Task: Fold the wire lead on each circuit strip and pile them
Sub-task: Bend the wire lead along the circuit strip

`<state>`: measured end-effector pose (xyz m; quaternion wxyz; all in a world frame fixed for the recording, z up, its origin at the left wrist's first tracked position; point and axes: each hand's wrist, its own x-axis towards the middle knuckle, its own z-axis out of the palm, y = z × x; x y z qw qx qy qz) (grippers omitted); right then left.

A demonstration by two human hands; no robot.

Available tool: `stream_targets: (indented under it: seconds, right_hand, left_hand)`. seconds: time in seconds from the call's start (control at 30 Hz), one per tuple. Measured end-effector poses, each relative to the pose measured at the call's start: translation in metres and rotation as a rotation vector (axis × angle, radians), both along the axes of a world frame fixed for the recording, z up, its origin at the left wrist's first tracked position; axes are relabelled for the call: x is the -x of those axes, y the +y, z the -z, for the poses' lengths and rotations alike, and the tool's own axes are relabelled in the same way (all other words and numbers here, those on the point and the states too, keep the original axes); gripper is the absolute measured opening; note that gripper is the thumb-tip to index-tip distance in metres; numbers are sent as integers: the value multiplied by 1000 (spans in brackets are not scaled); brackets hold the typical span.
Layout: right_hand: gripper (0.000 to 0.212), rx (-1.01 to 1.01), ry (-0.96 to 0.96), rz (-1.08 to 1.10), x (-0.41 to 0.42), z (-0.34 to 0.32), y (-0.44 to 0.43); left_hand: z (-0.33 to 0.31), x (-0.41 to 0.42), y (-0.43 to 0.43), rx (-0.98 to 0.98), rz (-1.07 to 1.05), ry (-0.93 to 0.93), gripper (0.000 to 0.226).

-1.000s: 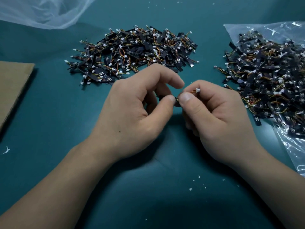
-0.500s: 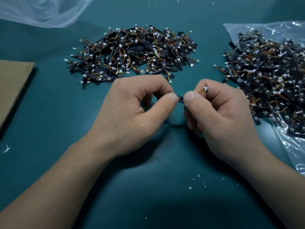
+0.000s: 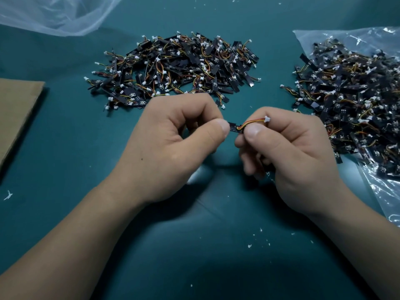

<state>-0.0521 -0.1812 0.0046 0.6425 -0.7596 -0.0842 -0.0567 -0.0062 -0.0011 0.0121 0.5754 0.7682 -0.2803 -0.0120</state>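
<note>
Here the left hand [image 3: 173, 146] pinches one end of a black circuit strip [image 3: 234, 127] above the green table [image 3: 65, 148] — the right hand [image 3: 290, 152] grips the other end, the wire lead [image 3: 252, 123] lying over its thumb. One pile [image 3: 173, 68] lies beyond the hands — another pile [image 3: 350, 98] on a plastic bag [image 3: 381, 191], right.

Dim overhead light is given; shadows are cast on the surface [image 3: 65, 148], glare is caught on the plastic bag [image 3: 381, 198].

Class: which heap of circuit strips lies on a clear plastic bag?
The heap at right; the centre heap sits directly on the green mat.
</note>
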Motion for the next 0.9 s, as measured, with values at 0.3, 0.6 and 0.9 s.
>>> stream_targets:
  seconds: [0.3, 0.6, 0.9]
  right_hand:
    - [23, 24, 1, 7, 0, 1, 0]
    - [22, 37, -11, -4, 0, 0, 1]
    - [21, 93, -22, -1, 1, 0, 0]
  left_hand:
    - [-2, 2, 1, -66, 72, 30, 23]
    - [-2, 2, 1, -81, 65, 19, 23]
    - [-4, 3, 0, -86, 79, 42, 26]
